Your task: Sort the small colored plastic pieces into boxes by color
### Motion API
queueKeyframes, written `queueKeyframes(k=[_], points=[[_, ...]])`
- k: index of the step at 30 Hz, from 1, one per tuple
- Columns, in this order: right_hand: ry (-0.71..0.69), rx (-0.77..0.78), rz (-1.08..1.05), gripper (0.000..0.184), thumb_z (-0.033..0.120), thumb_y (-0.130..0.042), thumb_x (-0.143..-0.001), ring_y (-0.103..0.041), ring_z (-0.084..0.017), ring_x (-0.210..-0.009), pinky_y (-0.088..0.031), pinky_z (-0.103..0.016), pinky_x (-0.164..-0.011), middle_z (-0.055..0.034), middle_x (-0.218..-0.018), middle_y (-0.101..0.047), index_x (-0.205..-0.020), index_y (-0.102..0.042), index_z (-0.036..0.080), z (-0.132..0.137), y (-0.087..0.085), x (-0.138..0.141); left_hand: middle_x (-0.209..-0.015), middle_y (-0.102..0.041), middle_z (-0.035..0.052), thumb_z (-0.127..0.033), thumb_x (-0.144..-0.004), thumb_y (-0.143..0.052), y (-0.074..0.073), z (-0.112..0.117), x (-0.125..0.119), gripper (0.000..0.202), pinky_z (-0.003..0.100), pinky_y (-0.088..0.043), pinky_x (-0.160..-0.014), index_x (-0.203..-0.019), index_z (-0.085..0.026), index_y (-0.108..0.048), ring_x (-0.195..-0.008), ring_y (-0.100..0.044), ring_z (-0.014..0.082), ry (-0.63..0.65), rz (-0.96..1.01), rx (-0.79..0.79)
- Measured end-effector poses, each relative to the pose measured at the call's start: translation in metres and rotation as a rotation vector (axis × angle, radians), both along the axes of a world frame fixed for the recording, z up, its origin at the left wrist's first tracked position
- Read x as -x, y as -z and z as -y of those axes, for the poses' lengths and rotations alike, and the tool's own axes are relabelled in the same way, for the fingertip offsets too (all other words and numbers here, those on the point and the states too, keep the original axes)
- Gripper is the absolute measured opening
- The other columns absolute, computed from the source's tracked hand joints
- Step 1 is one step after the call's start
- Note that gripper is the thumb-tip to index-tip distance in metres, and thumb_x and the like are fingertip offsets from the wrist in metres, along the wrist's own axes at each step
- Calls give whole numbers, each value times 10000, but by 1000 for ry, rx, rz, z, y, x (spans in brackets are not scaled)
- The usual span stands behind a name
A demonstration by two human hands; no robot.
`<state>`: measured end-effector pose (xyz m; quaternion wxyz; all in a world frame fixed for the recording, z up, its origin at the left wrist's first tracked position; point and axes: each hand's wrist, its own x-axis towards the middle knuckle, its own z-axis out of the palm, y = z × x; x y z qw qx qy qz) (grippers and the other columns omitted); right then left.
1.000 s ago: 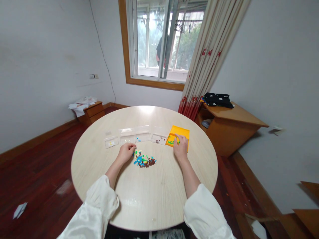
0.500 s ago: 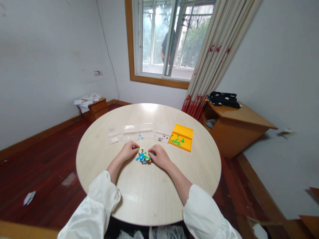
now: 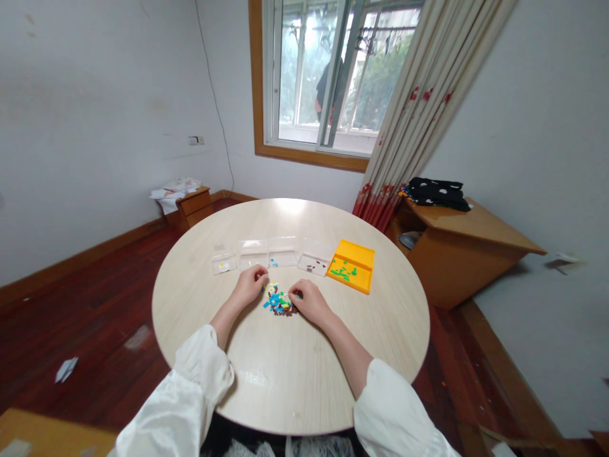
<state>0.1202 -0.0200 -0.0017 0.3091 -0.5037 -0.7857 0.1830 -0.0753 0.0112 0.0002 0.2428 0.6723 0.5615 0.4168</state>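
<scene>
- Hands at the heap: left hand (image 3: pixel 250 284) curls at the left edge of the small pile of mixed coloured plastic pieces (image 3: pixel 280 301), right hand (image 3: pixel 310 299) at its right edge. Fingers are bunched, and I cannot tell whether either pinches a piece.
- Pile lies on the round pale wooden surface (image 3: pixel 285 381), just before the trays.
- Risk, I reckon: a brushing wrist could scatter these tiny loose pieces.
- Yellow plastic tray (image 3: pixel 361 254) holds green pieces (image 3: pixel 341 273); the row of clear plastic trays (image 3: pixel 271 257) shows brown, blue and yellow bits.

On the round table (image 3: pixel 285 381), a pile of small coloured pieces (image 3: pixel 280 302) is laid between the left hand (image 3: pixel 250 284) and the right hand (image 3: pixel 311 299). Clear trays (image 3: pixel 281 258) and a yellow tray (image 3: pixel 360 256) are lined up beyond them.
</scene>
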Motion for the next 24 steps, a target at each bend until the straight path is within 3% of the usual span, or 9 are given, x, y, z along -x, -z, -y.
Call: queueKeyframes(k=[5,11,15,24], points=[[6,-1,28,113,94,-559,-759,-535,-150,-752,-404,-277,-726,-34,-756,-624,-723,-648,156,0,0,0,-548,-572,-13,-318,-712,-490,3,-4,2,239,256,-382,-547,-818,-153,-626,-527,-516,144,-57,130,-19],[0,18,-34,54,177,-634,-758,-536,-142,-732,-413,-275,-709,-28,-744,-624,-707,-647,161,0,-2,-3,-717,-690,66,-303,-669,-562,3,-9,5,232,316,-473,-691,-779,-135,-677,-703,-641,199,-101,330,22],[4,26,-40,81,119,-627,-737,-527,-133,-700,-416,-267,-689,-19,-710,-606,-665,-631,157,-1,-2,-5,-806,-717,90,-294,-660,-593,0,-10,6,239,354,-481,-779,-796,-134,-707,-804,-656,224,-125,376,43],[23,49,-157,105,141,-521,-794,-553,-133,-676,-434,-257,-654,-19,-715,-618,-740,-608,162,0,-3,-6,-876,-722,83,-290,-680,-572,-5,-11,15,273,309,-480,-767,-849,-130,-715,-852,-636,203,-251,427,-13]])
